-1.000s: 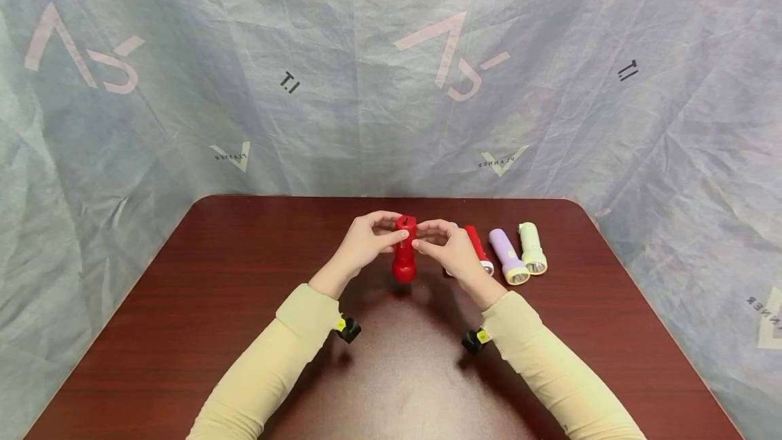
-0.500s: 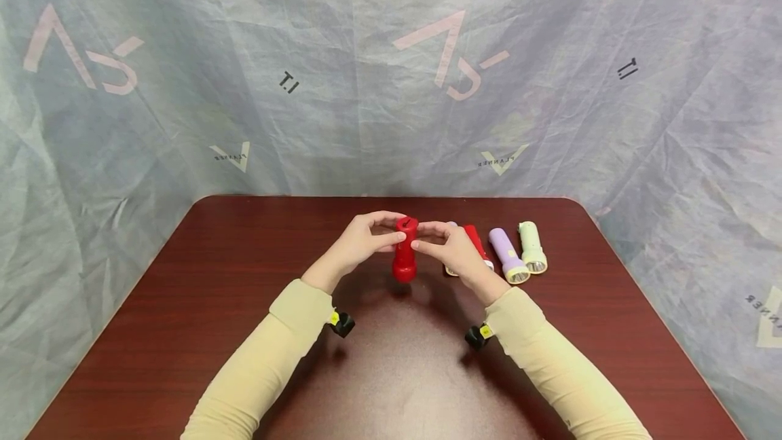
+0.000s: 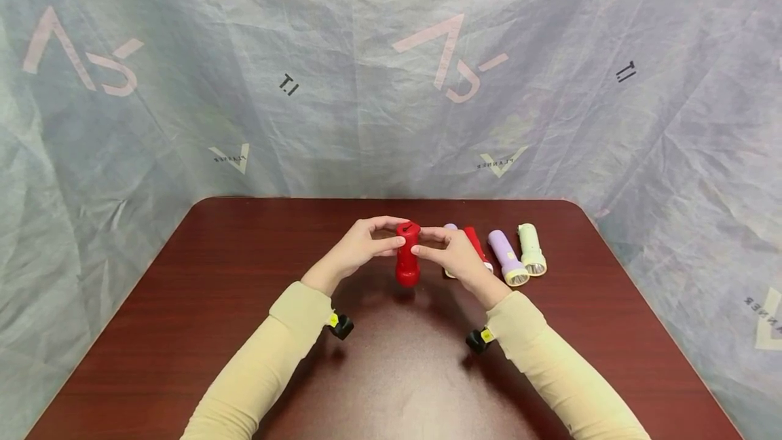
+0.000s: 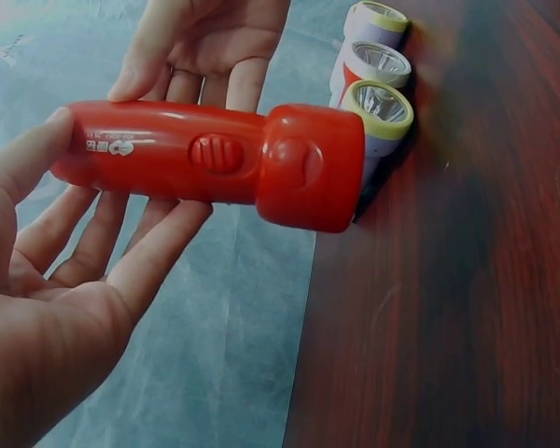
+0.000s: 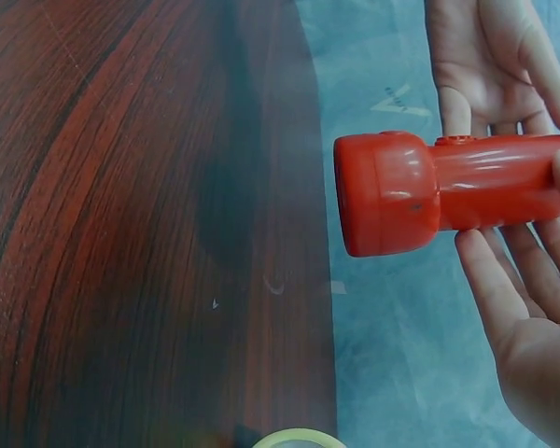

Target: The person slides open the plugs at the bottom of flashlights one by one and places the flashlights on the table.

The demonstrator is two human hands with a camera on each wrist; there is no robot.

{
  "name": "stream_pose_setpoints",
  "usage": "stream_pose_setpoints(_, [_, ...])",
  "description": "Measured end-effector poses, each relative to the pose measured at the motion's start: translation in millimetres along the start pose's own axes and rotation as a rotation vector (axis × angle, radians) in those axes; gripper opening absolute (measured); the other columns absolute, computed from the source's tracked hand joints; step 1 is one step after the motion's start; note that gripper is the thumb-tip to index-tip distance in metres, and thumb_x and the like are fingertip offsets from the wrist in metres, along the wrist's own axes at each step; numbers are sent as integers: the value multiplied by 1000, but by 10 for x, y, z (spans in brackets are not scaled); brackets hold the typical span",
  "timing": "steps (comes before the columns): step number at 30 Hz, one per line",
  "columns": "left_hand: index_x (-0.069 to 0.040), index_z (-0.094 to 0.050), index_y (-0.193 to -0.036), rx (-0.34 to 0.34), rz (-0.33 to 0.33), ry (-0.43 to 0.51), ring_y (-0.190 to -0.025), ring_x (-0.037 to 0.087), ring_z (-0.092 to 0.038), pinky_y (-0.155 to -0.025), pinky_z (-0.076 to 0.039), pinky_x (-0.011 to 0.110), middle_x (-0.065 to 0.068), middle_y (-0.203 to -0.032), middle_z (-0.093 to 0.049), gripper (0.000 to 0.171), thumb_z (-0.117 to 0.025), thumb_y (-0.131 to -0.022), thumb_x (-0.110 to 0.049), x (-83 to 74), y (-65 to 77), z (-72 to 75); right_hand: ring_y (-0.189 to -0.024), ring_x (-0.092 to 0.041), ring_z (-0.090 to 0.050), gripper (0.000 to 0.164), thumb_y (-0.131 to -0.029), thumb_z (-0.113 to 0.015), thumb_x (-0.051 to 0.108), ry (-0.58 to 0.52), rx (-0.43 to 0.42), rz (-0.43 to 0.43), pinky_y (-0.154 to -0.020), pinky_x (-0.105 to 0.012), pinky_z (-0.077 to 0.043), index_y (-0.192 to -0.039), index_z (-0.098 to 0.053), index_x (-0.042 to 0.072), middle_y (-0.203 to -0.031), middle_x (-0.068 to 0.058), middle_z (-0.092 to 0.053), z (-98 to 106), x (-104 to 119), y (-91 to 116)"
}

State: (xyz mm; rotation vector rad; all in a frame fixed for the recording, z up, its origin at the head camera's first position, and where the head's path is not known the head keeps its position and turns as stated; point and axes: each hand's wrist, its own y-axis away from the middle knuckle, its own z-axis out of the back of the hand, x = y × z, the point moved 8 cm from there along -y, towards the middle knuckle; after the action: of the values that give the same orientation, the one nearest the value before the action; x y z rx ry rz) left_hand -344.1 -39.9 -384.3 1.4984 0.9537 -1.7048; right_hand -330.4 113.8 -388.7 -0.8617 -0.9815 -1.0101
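A red flashlight is held upright above the table, its wide head downward and its narrow end up. My left hand grips the upper barrel from the left, thumb on the near side and fingers behind. From the right, my right hand pinches the same barrel between thumb and fingers. In the left wrist view, the slide switch and white print show on the barrel. The right wrist view shows the flashlight's smooth head protruding beyond both hands; its lens is not visible.
On the brown table, right of the hands, lie a red flashlight with a white rim, a purple one and a pale green one. Another purple flashlight is mostly hidden behind my right hand. A grey cloth hangs behind.
The red flashlight has shifted very slightly right and toward me. My left forearm has moved a little to the left; both hands keep holding the barrel.
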Motion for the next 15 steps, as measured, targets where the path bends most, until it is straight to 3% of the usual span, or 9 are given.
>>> stream_pose_setpoints(10, [-11, -58, -127, 3, 3, 2, -103, 25, -63, -90, -47, 51, 10, -123, -60, 43, -70, -86, -17, -2, 36, -33, -100, -25, -66, 42, -80, -76, 25, -5, -29, 27, -81, -31, -55, -118, -66, 9, -111, -9, -69, 11, 22, 33])
stream_pose_setpoints(15, [-11, -59, -126, -27, -5, -3, -102, 23, -63, -90, -49, 48, 10, -121, -61, 42, -70, -86, -17, -21, 61, -46, -98, -23, -67, 39, -81, -76, 21, 2, -46, 28, -80, -31, -55, -117, -66, 8, -110, -11, -69, 12, 149, 94])
